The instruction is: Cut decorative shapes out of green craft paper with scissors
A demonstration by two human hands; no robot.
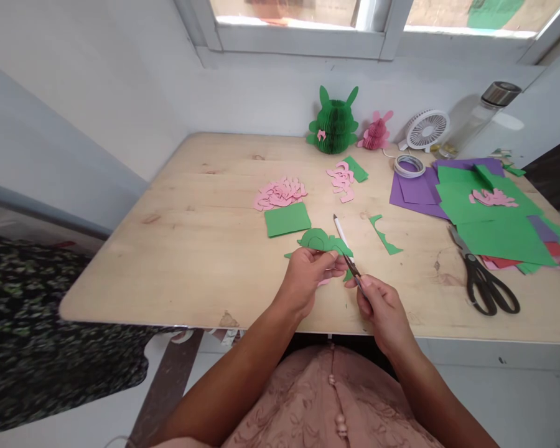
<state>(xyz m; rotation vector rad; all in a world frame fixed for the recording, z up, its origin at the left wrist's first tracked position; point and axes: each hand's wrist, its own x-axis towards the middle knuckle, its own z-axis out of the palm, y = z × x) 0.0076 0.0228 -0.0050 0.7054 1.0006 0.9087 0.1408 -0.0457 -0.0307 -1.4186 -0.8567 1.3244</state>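
My left hand (308, 277) pinches a piece of green paper (315, 239) that has a curved, partly cut outline and drawn lines. In my right hand (381, 305) is a small pair of scissors (353, 267), its blades at the right end of that paper. My fingers cover most of the scissors' handles. Just beyond the paper lies a white pen (340, 228). A folded green card (287, 219) rests to the left of it, and a curved green offcut (384, 235) to the right.
Pink paper cutouts (282, 193) lie piled mid-table. Large black-handled scissors (483, 280) and stacked coloured sheets (499, 239) occupy the right side, near a tape roll (409, 166). Along the wall stand a green paper figure (333, 127), a pink one (376, 134), a fan (427, 129) and a bottle (478, 121).
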